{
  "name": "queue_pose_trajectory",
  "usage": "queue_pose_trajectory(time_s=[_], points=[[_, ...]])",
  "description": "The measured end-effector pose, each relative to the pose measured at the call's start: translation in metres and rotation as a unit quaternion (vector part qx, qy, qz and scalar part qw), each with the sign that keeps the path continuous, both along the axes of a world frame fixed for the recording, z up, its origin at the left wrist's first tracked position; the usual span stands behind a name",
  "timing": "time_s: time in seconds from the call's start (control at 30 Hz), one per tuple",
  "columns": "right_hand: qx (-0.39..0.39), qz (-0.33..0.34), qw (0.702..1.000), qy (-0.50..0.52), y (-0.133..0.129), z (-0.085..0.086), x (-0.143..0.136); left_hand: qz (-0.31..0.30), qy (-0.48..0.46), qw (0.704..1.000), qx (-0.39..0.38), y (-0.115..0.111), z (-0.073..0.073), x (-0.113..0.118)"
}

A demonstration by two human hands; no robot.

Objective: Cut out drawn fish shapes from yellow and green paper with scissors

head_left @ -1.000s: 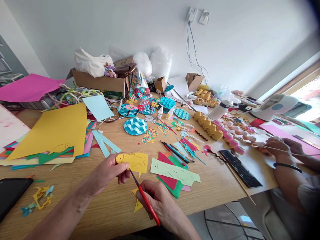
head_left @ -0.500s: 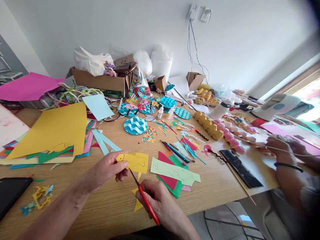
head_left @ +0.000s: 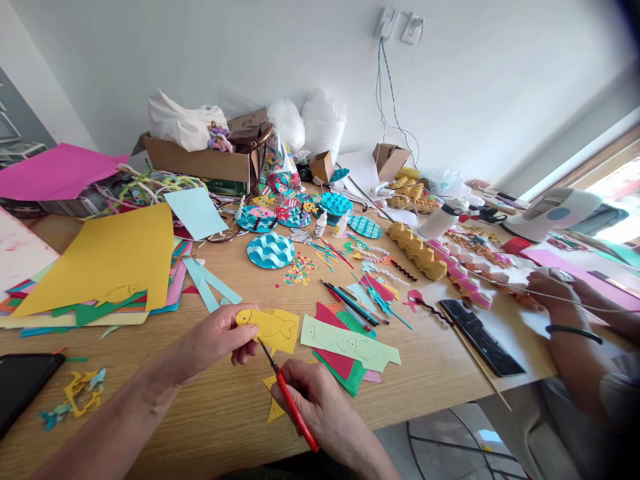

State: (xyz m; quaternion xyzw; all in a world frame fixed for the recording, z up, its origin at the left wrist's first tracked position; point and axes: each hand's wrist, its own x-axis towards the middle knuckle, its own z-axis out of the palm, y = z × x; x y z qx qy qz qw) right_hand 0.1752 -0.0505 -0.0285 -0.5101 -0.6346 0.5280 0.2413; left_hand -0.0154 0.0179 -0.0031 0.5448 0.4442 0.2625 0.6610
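Note:
Between thumb and fingers, my left hand (head_left: pixel 225 335) pinches a yellow piece of paper (head_left: pixel 280 327) with a fish drawn on it in outline. My right hand (head_left: pixel 320 400) grips red-handled scissors (head_left: pixel 295 407). Their dark blades meet the paper's lower edge near my left thumb. Below, a yellow paper scrap (head_left: pixel 274 400) lies on the table, partly behind my right hand. Just right of the held paper is a pale green strip (head_left: pixel 350 343) with fish drawn on it, lying over red and green paper pieces.
Coloured pencils (head_left: pixel 347 303) and a blue wavy-patterned disc (head_left: pixel 271 251) lie beyond my hands. On the left are a large yellow sheet (head_left: pixel 110 260), paper offcuts (head_left: pixel 83 393) and a black device (head_left: pixel 25 380). A co-worker's hands (head_left: pixel 555 290) work at the right, beside a phone (head_left: pixel 480 337).
The yellow paper has shifted slightly right and down in my left hand's grip. The scissors stay at its lower edge. The co-worker's hands have moved a little left.

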Motion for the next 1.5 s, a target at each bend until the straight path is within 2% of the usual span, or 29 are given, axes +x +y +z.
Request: queue_pose_trajectory(time_s=[0.67,0.97,1.07,1.2,1.37,1.5], points=[[0.055,0.015,0.998,-0.032,0.000,0.000,0.005,-0.016,-0.004,1.000,0.001,0.001,-0.005,-0.003],[0.062,0.031,0.994,-0.085,0.008,0.007,0.010,-0.008,0.046,0.998,0.038,0.014,0.004,-0.006],[0.039,0.016,0.998,-0.042,0.008,0.003,0.010,0.011,0.015,1.000,0.024,0.012,0.004,-0.006],[-0.027,-0.002,0.997,0.069,0.009,-0.010,0.007,0.043,-0.044,0.998,-0.012,0.008,0.001,-0.004],[-0.104,-0.026,0.969,0.223,0.008,-0.020,0.000,0.062,-0.085,0.994,-0.041,0.003,0.000,0.003],[-0.122,-0.047,0.957,0.259,0.008,-0.017,-0.004,0.069,-0.095,0.992,-0.048,-0.002,0.001,0.008]])
